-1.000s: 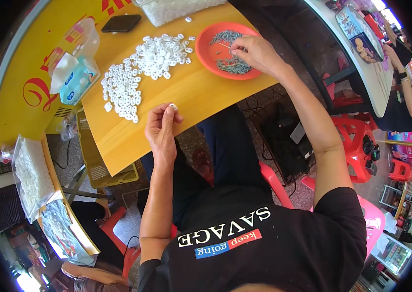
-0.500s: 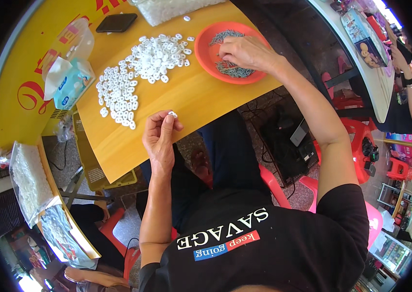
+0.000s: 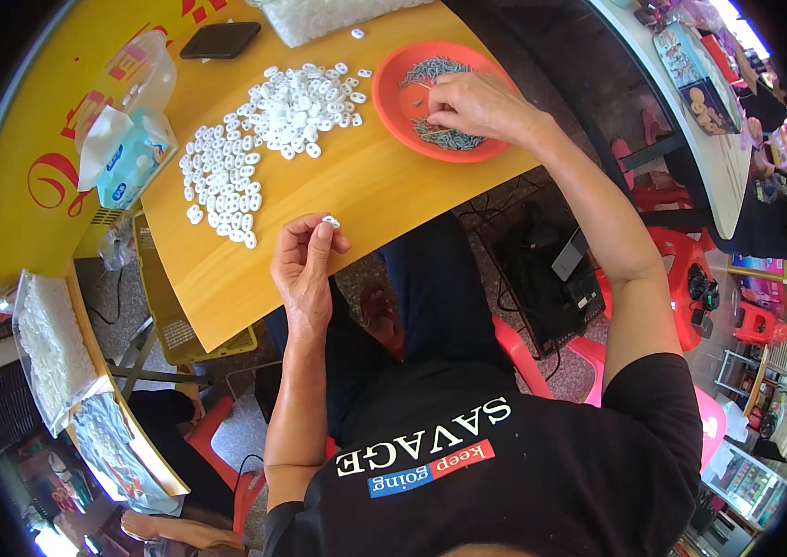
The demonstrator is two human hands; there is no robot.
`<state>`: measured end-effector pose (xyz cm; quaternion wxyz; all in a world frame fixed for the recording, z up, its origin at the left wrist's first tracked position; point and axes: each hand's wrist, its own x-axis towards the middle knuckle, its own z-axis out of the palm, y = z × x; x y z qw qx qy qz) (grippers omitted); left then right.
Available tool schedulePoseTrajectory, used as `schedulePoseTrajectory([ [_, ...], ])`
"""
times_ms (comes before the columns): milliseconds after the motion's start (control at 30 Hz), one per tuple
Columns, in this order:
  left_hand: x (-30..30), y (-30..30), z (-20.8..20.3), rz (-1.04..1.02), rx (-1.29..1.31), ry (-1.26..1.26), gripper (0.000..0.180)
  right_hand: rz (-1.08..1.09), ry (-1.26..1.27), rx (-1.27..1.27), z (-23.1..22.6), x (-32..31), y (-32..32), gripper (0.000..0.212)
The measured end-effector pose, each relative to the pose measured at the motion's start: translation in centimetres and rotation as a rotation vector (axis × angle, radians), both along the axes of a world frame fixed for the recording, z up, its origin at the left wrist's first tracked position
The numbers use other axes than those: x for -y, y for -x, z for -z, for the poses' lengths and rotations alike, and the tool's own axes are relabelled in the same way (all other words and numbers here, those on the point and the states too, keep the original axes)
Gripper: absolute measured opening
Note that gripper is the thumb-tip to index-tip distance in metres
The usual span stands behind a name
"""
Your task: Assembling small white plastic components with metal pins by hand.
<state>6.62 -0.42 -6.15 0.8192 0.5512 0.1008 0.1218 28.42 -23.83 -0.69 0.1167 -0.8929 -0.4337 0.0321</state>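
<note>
Downward fisheye view from head height, over hands (image 3: 304,269)

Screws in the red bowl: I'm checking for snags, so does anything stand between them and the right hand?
Nothing visible does. The right hand is over the red bowl, close to the screws; the hand itself hides the spot just beneath it.
</note>
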Motion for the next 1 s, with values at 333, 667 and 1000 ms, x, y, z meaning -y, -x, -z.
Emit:
schedulePoseTrajectory([
  [333, 0.0, 0.0, -0.1, 0.005, -0.016, 0.014, 0.016, 0.083, -0.037, 0.024, 1.1, -0.2, -1.2, 0.015],
  [667, -0.6, -0.3, -0.3, 0.021, -0.031, 0.162, 0.014, 0.313, -0.694, -0.733, -0.4, 0.6, -0.6, 0.02],
  [1000, 0.1, 0.3, -1.5, 0.016, -0.06, 0.143, 0.015, 0.187, -0.954, -0.988, -2.3, 0.6, 2.5, 0.032],
])
